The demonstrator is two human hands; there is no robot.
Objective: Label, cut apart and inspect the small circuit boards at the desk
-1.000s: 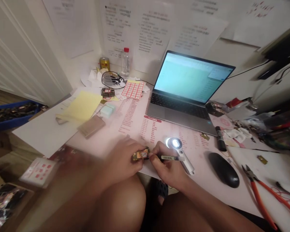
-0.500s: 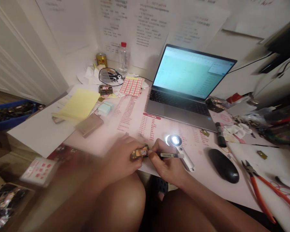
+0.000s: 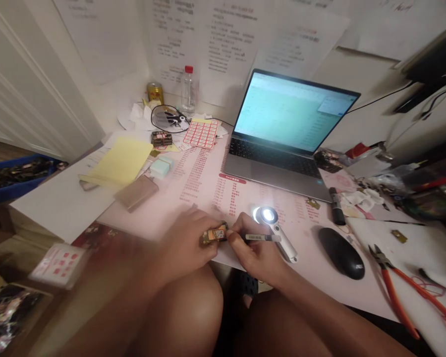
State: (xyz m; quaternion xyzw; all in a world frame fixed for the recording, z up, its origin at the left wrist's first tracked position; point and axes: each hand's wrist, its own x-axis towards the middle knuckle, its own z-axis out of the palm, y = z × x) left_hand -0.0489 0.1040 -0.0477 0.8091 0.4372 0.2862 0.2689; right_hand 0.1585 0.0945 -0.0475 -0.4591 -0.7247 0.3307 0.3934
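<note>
Near the desk's front edge, my left hand [image 3: 191, 235] is closed around a small circuit board [image 3: 213, 235] with a red-and-white label on it. My right hand [image 3: 258, 250] pinches a pen [image 3: 262, 238], whose barrel points out to the right. The pen's tip end is hidden behind my fingers, right beside the board, so I cannot tell if it touches. Just past my right hand lies a lit magnifier [image 3: 268, 214] with a white handle, partly behind the hand.
A laptop [image 3: 275, 173] stands open behind the magnifier. To the right are a black mouse [image 3: 341, 253], a marker [image 3: 335, 206] and orange-handled pliers [image 3: 392, 292]. A yellow paper pad [image 3: 121, 158], a brown box [image 3: 137, 193] and a label sheet [image 3: 200, 134] lie on the left.
The view has shifted very slightly, so the desk things sit a little further left. Both hands keep their hold on the board and the pen, with almost no movement.
</note>
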